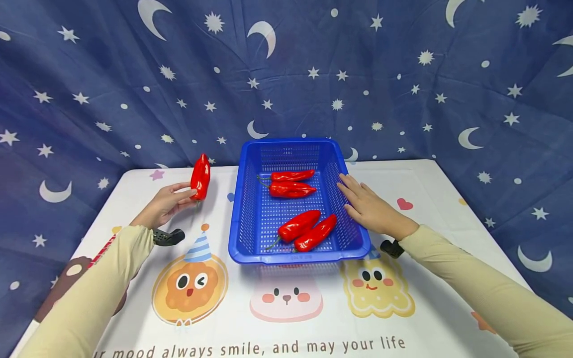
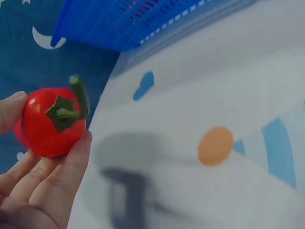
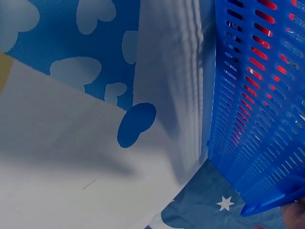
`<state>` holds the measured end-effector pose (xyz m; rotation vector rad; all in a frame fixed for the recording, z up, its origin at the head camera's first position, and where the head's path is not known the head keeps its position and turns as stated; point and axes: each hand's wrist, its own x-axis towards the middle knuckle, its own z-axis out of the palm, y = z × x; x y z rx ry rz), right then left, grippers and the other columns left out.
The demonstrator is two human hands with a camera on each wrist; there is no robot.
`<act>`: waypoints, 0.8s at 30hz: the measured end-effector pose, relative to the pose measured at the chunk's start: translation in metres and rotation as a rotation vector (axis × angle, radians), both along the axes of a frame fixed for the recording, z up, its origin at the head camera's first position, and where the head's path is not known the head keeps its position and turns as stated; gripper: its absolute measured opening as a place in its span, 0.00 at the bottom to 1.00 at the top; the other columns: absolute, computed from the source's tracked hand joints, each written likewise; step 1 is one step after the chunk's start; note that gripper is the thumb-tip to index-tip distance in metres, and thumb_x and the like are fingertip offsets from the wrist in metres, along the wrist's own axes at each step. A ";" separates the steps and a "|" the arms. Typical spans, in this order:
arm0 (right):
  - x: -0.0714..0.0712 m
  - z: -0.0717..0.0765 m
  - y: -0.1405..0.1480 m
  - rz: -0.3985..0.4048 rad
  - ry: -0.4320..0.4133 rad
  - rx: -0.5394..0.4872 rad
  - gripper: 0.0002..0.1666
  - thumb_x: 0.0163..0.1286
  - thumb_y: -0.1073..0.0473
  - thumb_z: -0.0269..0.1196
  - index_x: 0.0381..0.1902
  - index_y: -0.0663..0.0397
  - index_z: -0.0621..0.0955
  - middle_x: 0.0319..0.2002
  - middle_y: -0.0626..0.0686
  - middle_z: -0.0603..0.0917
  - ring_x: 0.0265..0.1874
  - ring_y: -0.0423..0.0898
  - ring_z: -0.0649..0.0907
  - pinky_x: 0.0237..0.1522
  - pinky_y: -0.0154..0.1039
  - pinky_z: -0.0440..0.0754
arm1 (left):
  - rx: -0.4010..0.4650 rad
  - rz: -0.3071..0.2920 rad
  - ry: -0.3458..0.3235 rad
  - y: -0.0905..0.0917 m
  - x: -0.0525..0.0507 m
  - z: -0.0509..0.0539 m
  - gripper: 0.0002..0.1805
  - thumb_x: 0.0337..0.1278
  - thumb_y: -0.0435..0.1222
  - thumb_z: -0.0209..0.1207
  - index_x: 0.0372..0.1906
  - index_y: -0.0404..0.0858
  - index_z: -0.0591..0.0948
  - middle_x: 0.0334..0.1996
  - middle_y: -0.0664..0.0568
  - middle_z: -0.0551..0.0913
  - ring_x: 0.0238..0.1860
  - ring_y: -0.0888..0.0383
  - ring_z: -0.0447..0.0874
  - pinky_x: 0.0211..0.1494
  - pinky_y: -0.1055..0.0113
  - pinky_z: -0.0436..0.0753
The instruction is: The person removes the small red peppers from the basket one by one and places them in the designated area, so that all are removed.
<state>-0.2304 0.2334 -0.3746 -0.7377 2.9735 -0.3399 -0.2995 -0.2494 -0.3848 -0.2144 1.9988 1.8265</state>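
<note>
My left hand (image 1: 166, 203) pinches a red pepper (image 1: 201, 176) near its stem end, holding it upright left of the basket. In the left wrist view the green stem of that pepper (image 2: 40, 121) faces the camera, with the thumb on one side and fingers on the other. A blue plastic basket (image 1: 286, 258) stands mid-table with several red peppers inside: two at the back (image 1: 292, 189) and two at the front (image 1: 315, 233). Fairly straight fingers of my right hand (image 1: 371, 206) rest on the basket's right rim; few of them show in the right wrist view.
A white printed cloth (image 1: 286, 338) with cartoon figures covers the table. Directly behind it hangs a dark blue curtain (image 1: 295, 69) with moons and stars. Black wrist devices (image 1: 168, 237) sit at both cuffs.
</note>
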 end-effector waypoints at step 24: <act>0.000 -0.002 0.001 0.012 0.019 -0.004 0.37 0.72 0.52 0.46 0.73 0.60 0.52 0.75 0.59 0.45 0.74 0.58 0.47 0.73 0.60 0.46 | -0.100 0.047 -0.062 -0.009 -0.006 -0.035 0.41 0.64 0.41 0.54 0.74 0.33 0.45 0.70 0.35 0.53 0.29 0.73 0.80 0.48 0.73 0.81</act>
